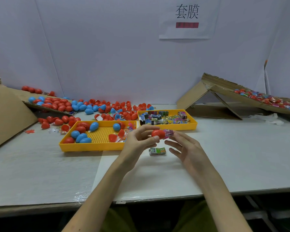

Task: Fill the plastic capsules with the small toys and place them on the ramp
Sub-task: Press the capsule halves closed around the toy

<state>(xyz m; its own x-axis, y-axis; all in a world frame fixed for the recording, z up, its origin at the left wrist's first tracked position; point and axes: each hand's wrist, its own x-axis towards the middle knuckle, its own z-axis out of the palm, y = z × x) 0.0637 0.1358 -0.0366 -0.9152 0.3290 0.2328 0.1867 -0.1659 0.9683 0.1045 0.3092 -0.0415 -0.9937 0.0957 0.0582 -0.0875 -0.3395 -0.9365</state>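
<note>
Hands: the left hand (pixel 137 139) grips a red capsule half (pixel 158 133) between its thumb and curled fingers, just above the surface (pixel 40 173). The right hand (pixel 187 148) is released, with its fingers straight and spread. Its uppermost finger reaches a pink toy packet (pixel 168 132).
Pink toy packet: it sits at the open end of the red capsule half and touches it. How far in it goes cannot be told.
Green packet (pixel 157 151): it lies flat on the surface, right below the two hands and apart from both.
Left yellow tray (pixel 90 147): it stands just beyond the left hand. It holds blue capsules (pixel 81 137) and red ones, whole and in halves, on a perforated floor.
Right yellow tray (pixel 193 125): it stands beyond the hands, beside the first tray and a little farther back. It is piled with printed toy packets (pixel 164 118).
Loose capsules (pixel 90 106): red and blue ones, many of them open halves, are scattered over the surface behind the trays. They run up onto a cardboard sheet (pixel 7 111) at far left.
Ramp (pixel 224 91): this folded cardboard slope stands at far right, well apart from the hands. Filled capsules (pixel 266 99) are gathered along its lower stretch.
Crumpled white sheet (pixel 273 119): it lies on the surface below the ramp.
Wall sign (pixel 186 19): a white paper with dark characters and a red bar hangs on the back panel.
</note>
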